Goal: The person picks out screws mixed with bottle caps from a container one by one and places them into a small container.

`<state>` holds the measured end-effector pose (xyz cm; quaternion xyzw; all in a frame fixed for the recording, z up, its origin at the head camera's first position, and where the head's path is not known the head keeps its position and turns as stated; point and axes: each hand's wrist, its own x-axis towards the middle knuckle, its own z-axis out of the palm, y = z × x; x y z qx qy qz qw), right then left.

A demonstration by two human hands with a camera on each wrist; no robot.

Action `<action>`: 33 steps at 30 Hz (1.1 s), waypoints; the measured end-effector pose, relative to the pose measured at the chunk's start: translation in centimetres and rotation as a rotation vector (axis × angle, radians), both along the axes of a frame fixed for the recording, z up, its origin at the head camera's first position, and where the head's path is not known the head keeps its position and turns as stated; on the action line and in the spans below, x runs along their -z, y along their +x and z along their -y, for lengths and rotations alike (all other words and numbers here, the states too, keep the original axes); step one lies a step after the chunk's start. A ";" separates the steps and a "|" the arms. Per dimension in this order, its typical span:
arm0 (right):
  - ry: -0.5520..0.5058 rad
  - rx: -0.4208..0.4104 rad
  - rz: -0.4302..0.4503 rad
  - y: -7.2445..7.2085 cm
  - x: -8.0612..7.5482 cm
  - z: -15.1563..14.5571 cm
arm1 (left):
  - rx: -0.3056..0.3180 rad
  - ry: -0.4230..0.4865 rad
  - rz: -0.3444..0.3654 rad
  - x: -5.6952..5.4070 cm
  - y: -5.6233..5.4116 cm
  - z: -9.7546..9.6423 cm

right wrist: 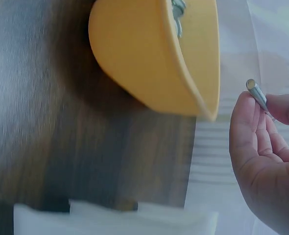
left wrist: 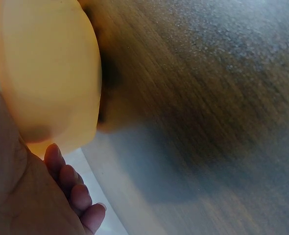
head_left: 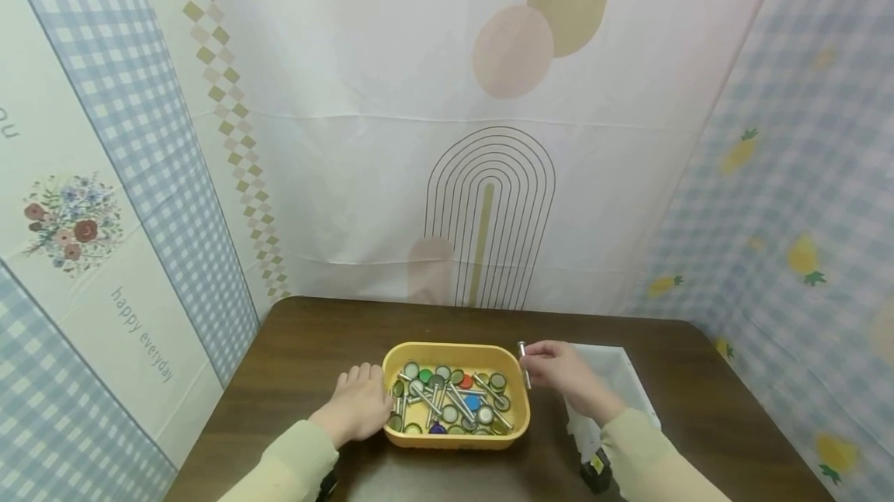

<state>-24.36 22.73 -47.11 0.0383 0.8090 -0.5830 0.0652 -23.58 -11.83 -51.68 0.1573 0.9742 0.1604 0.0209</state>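
A yellow plastic bin (head_left: 457,443) stands on the table, holding a mix of bottle caps (head_left: 450,413) and silver bolts (head_left: 426,399). At its left end my left hand (head_left: 365,401) rests against the wall, fingers loosely extended; the left wrist view has its palm beside the bin's outer side (left wrist: 49,73). Just off the right end, my right hand (head_left: 562,372) pinches a long silver bolt (head_left: 524,366) between thumb and fingers. In the right wrist view the bolt's round end (right wrist: 252,84) sticks out past the fingertips, apart from the bin.
A white container (head_left: 625,378) sits on the table to the right, partly hidden behind my right forearm. The brown wooden table (head_left: 314,339) reaches back to a hanging printed cloth (head_left: 349,199), with patterned cloths at both sides too.
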 end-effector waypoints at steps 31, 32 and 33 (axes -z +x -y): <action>0.265 0.098 -0.002 1.2 0.5 -9.1 | -0.005 0.014 0.001 0.2 -0.1 0.0; 0.299 0.103 -0.004 1.2 0.6 -9.1 | -0.006 0.015 -0.002 0.2 -0.1 0.1; 0.325 0.113 -0.005 1.3 0.9 -9.0 | -0.006 0.011 -0.002 0.1 0.0 0.0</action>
